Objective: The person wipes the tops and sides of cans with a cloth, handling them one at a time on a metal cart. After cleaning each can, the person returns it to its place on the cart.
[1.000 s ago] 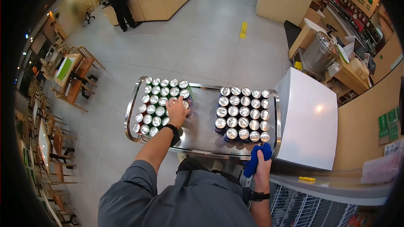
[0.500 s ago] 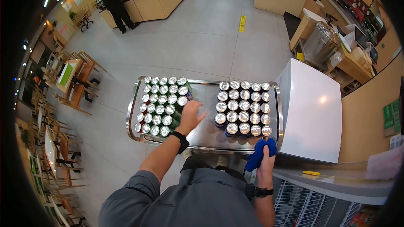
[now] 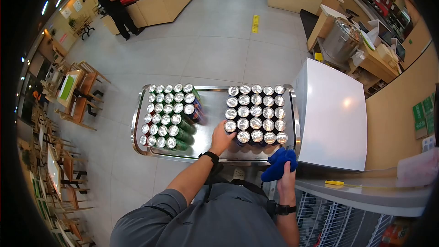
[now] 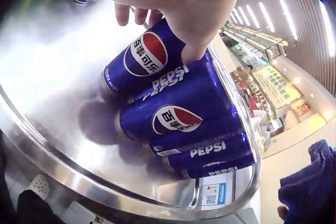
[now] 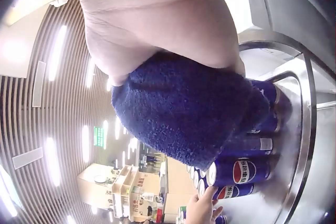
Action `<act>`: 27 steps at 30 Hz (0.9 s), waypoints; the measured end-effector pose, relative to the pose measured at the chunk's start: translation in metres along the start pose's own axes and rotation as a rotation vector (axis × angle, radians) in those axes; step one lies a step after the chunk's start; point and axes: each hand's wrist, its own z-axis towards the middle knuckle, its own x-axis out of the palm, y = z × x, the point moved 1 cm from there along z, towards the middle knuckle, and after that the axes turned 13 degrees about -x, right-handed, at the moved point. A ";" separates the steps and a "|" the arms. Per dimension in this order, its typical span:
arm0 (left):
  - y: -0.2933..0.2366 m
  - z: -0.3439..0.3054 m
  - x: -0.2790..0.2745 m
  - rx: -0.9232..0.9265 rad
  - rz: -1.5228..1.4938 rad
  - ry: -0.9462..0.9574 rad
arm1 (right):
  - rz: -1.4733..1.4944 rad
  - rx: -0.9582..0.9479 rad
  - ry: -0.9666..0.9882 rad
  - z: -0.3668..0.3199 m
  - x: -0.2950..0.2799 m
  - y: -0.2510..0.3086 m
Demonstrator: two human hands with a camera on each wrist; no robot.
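Note:
My left hand [image 3: 222, 139] is at the near left corner of a block of blue Pepsi cans [image 3: 256, 112]. In the left wrist view, its thumb and fingers are curled round the upper part of one Pepsi can [image 4: 137, 60], which stands on the metal cart top among its neighbours. My right hand [image 3: 286, 184] grips a bunched blue cloth [image 3: 276, 167] over the cart's near right corner. The cloth's thick terry texture [image 5: 184, 106] shows in the right wrist view. A second block of cans, mostly green [image 3: 167, 121], stands on the cart's left half.
The metal cart [image 3: 208, 92] has a raised rail around it. A white cabinet [image 3: 336, 114] stands close on its right, beside a grey counter [image 3: 366, 194] with a small yellow object [image 3: 334, 183]. Wooden tables and chairs [image 3: 75, 89] are at left; a person [image 3: 112, 7] stands at a far counter.
My left hand has left the left block's edge, crossed the gap to the right and taken hold of a Pepsi can in the right block. My right hand still holds the cloth.

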 end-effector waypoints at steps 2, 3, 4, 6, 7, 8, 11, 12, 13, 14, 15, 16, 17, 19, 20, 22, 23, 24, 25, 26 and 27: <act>-0.004 -0.002 -0.003 -0.058 -0.009 0.019 | -0.009 -0.006 0.015 -0.003 -0.007 0.003; -0.007 -0.005 -0.006 -0.088 -0.013 0.026 | -0.016 -0.004 0.004 -0.004 -0.004 0.008; -0.006 -0.007 -0.008 -0.086 -0.005 0.009 | -0.022 -0.002 -0.007 -0.005 0.000 0.016; 0.001 -0.014 -0.011 -0.117 -0.036 0.030 | -0.033 -0.002 -0.018 -0.005 0.002 0.021; 0.005 -0.019 -0.013 -0.130 -0.052 0.042 | -0.039 -0.004 -0.020 -0.005 0.001 0.022; 0.019 -0.021 -0.010 -0.106 -0.078 0.033 | -0.046 -0.007 -0.022 -0.005 -0.001 0.023; 0.030 -0.036 -0.017 -0.133 -0.098 0.016 | -0.087 0.017 -0.014 -0.003 -0.005 0.022; 0.037 -0.038 -0.017 -0.100 -0.123 -0.014 | -0.090 0.026 -0.011 -0.003 -0.006 0.021; 0.044 -0.034 -0.013 -0.044 -0.122 -0.011 | -0.093 0.035 -0.006 -0.004 -0.006 0.021; 0.052 -0.030 -0.009 0.010 -0.122 -0.010 | -0.096 0.047 0.001 -0.004 -0.006 0.020; 0.049 -0.032 -0.012 0.061 -0.121 -0.011 | -0.115 0.062 0.014 -0.005 -0.003 0.022; 0.046 -0.033 -0.015 0.025 -0.140 0.021 | -0.134 0.076 0.027 -0.005 0.001 0.025; 0.042 -0.031 -0.016 -0.008 -0.159 0.055 | -0.152 0.088 0.038 -0.004 0.003 0.027; 0.024 -0.036 -0.025 -0.021 -0.189 0.085 | -0.163 0.066 0.045 -0.002 0.004 0.025; 0.017 -0.038 -0.029 0.001 -0.200 0.080 | -0.167 0.053 0.050 0.000 0.005 0.024; -0.007 -0.047 -0.044 0.028 -0.237 0.108 | -0.171 0.019 0.065 0.003 0.013 0.030; -0.024 -0.052 -0.055 0.034 -0.264 0.141 | -0.173 0.004 0.073 0.005 0.018 0.034; -0.041 -0.055 -0.064 0.042 -0.290 0.174 | -0.239 -0.044 0.111 0.008 0.024 0.038; -0.054 -0.058 -0.070 0.121 -0.285 0.172 | -0.305 -0.092 0.147 0.011 0.031 0.043; -0.067 -0.061 -0.073 0.201 -0.280 0.173 | -0.371 -0.141 0.182 0.013 0.039 0.048; -0.079 -0.065 -0.076 0.283 -0.273 0.175 | -0.379 -0.142 0.221 0.014 0.050 0.056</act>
